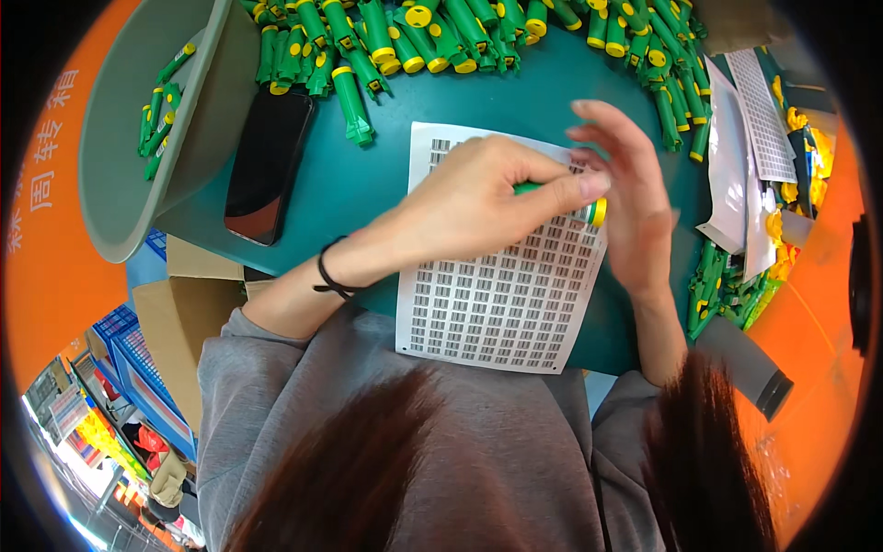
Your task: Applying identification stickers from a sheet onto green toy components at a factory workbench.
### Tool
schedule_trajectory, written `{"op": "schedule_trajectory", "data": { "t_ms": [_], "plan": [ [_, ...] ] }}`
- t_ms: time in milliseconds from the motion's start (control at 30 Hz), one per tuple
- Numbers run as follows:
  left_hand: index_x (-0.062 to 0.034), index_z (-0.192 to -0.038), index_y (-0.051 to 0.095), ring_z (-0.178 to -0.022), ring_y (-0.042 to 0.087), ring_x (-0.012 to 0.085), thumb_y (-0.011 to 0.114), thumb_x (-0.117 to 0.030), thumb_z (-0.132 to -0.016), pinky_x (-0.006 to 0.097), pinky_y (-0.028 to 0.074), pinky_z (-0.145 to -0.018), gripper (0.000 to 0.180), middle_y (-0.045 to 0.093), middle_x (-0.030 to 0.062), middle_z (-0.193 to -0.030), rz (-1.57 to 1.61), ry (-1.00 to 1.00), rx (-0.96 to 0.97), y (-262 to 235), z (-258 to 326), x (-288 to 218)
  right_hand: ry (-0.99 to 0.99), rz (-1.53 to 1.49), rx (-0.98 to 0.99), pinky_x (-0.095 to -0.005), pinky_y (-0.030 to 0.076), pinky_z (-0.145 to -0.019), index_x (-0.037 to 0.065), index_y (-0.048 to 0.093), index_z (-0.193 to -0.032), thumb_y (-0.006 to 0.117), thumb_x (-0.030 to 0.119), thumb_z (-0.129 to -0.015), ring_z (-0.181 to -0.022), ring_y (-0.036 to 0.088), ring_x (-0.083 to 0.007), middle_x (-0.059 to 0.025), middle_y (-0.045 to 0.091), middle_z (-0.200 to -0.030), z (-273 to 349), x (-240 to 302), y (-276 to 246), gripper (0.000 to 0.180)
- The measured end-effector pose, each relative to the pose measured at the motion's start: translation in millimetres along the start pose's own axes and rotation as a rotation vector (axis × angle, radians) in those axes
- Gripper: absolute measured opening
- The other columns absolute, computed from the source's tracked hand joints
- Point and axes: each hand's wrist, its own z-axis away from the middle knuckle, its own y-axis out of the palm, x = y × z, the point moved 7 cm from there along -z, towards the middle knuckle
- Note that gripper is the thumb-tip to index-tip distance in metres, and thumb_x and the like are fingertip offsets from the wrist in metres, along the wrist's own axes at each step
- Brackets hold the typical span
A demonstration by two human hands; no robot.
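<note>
My left hand [492,189], with a black band at the wrist, is closed around a green plastic tube with a yellow end [599,212]. Its fingers hide most of the tube; a pale patch shows beside the yellow end. Close by on the right, my right hand [636,207] is raised with its fingers apart and slightly bent, a little blurred. Whether its fingertips touch the tube, I cannot tell. Beneath both hands lies a white sheet of small printed labels [478,317] on the green table [368,198].
Many green tubes with yellow ends [432,37] are heaped along the far side. At left, a grey bin [115,207] holds several more, beside a black phone [269,166]. More label sheets [759,110] and plastic bags [727,175] lie at right; a cardboard box [175,317] stands lower left.
</note>
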Motion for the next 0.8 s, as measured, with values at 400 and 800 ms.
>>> {"op": "schedule_trajectory", "data": {
  "t_ms": [400,800],
  "plan": [
    [-0.0034,-0.114,0.071,-0.086,0.068,0.0195,0.073,-0.010,-0.088,0.030,0.050,-0.075,0.027,0.071,0.0104,-0.104,-1.506,0.575,-1.241,-179.8,145.5,-94.7,0.181,0.940,-0.041,-0.0299,0.044,-0.091,0.001,0.069,-0.110,0.063,0.024,-0.097,-0.105,0.057,-0.0160,-0.0109,0.065,-0.114,7.9,-13.8,-61.8,0.028],
    [-0.0077,-0.102,0.072,-0.090,0.060,0.0217,0.076,-0.014,-0.077,0.034,0.048,-0.072,0.026,0.066,0.0025,-0.101,-0.838,0.774,-0.496,10.5,1.9,-5.6,0.493,0.216,-0.232,-0.0191,0.046,-0.067,-0.001,0.073,-0.098,0.070,0.016,-0.094,-0.074,0.059,-0.0039,-0.0002,0.069,-0.083,32.3,-43.7,-57.0,0.017]
  ]
}}
